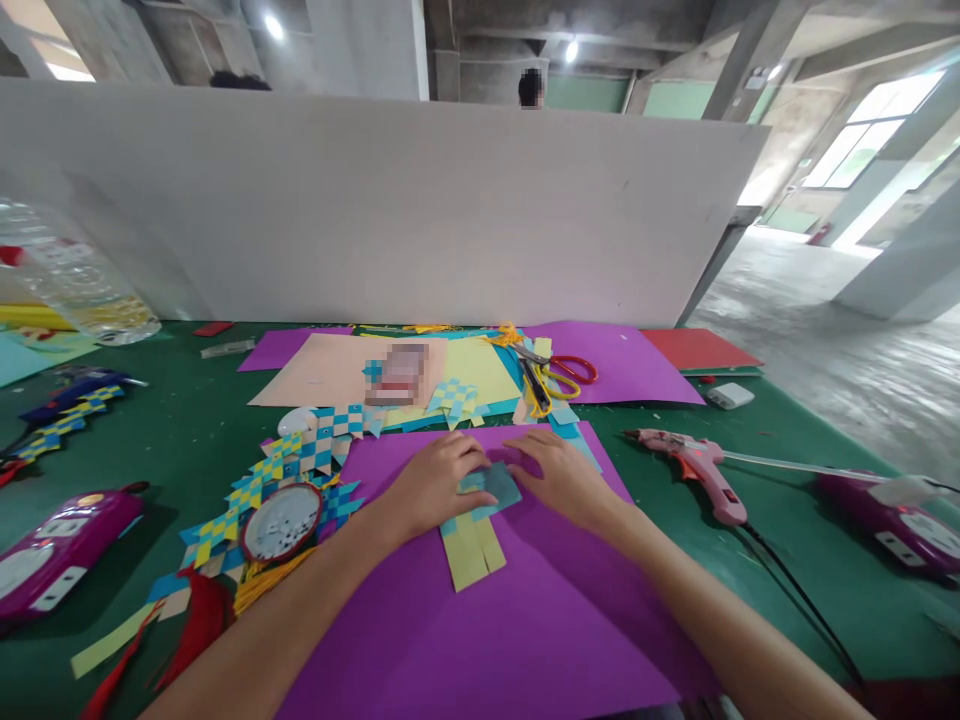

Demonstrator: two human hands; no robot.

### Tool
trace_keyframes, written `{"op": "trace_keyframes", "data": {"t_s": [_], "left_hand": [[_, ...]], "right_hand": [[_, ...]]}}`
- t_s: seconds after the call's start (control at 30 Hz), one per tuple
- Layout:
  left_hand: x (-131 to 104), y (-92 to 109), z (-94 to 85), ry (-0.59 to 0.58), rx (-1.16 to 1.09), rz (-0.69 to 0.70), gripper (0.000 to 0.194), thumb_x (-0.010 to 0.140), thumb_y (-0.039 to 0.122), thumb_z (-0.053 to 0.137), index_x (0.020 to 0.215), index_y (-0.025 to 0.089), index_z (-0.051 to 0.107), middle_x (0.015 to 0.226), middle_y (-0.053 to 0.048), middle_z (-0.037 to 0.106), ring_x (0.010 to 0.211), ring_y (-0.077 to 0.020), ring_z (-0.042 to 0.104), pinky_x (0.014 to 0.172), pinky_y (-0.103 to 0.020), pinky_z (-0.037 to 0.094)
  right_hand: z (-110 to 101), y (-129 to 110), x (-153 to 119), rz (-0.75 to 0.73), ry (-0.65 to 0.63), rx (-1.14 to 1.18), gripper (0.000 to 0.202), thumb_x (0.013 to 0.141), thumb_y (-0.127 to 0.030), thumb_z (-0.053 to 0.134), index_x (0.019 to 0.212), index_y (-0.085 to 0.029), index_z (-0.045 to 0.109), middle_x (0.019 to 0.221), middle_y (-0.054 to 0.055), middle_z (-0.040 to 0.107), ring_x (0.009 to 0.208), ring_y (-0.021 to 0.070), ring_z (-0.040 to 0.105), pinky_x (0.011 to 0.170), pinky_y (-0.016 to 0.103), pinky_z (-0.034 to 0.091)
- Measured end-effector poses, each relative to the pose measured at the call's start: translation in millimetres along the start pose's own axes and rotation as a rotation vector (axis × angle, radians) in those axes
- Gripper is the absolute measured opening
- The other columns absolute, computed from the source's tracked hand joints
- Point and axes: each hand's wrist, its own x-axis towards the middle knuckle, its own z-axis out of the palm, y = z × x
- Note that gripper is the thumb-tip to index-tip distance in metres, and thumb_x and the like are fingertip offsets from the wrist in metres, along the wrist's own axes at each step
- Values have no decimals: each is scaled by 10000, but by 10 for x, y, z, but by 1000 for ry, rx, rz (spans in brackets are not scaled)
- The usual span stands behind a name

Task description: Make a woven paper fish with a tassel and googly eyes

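My left hand (442, 482) holds a small weave of yellow paper strips (474, 560) and blue paper strips (502, 488), its thumb and fingers pressed on the left side. The yellow strips hang toward me over a large purple sheet (480, 660). My right hand (566, 478) is at the blue strips' right edge, thumb and forefinger a little apart, fingertips at or close to the paper. Left of the sheet are checkered woven paper pieces (326, 445) in blue, yellow and peach, with a round container of small dark bits (281, 522) among them.
Red- and yellow-handled scissors (574, 370) lie beyond my hands on coloured paper. A pink glue gun (694, 462) with its cord lies at right, near a purple power strip (892, 520). Another purple power strip (64, 550) and red tassels (199, 620) are at left. A white partition (390, 210) stands behind.
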Motion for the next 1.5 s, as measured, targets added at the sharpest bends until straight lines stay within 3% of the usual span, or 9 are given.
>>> {"op": "trace_keyframes", "data": {"t_s": [0.2,0.37,0.63,0.73,1.0,1.3,1.5], "left_hand": [[-1,51,-53,-27,-93,-64,452,810,552,645,1083,200,572,1104,-61,625,1061,-244,555,922,-353,422],[-7,63,-82,-28,-68,-121,577,746,634,658,1102,192,555,1041,-72,610,980,-255,565,843,-349,432],[-18,19,-79,-73,-149,-187,508,758,480,703,1143,195,534,939,-46,606,888,-226,567,753,-315,435],[-18,17,-59,-68,-181,-189,467,763,435,697,1133,204,532,921,-37,599,850,-210,565,725,-303,437],[-22,-44,-18,-18,-143,-155,596,722,585,701,1151,214,518,1082,-78,601,1015,-262,569,830,-337,446],[-25,-11,-49,-49,-130,-139,535,731,613,678,1045,195,565,953,-56,610,903,-242,569,751,-314,426],[-23,-19,-32,-21,-177,-164,579,699,548,737,1134,214,552,1039,-64,615,956,-253,578,781,-324,449]], "right_hand": [[25,-16,-46,-150,-7,-6,187,848,-216,624,1034,-202,646,1035,90,604,1004,247,531,870,411,462],[48,-33,-57,-128,7,9,126,833,-185,634,958,-177,620,1011,86,595,986,238,526,865,406,459],[97,25,-47,-116,40,45,320,811,-240,665,1122,-200,604,1090,92,587,1058,260,501,920,445,439],[110,-2,-29,-140,43,55,280,809,-211,661,1087,-204,625,1108,99,581,1072,256,493,935,443,436],[134,-48,32,-155,49,94,93,805,-129,623,869,-188,591,994,76,596,999,225,507,888,391,454],[189,-70,17,-155,49,115,215,780,-105,579,979,-187,592,1056,101,582,1042,256,466,931,430,417],[200,-80,59,-101,74,206,196,692,-64,587,835,-198,572,908,57,599,934,226,509,853,372,423]]}}
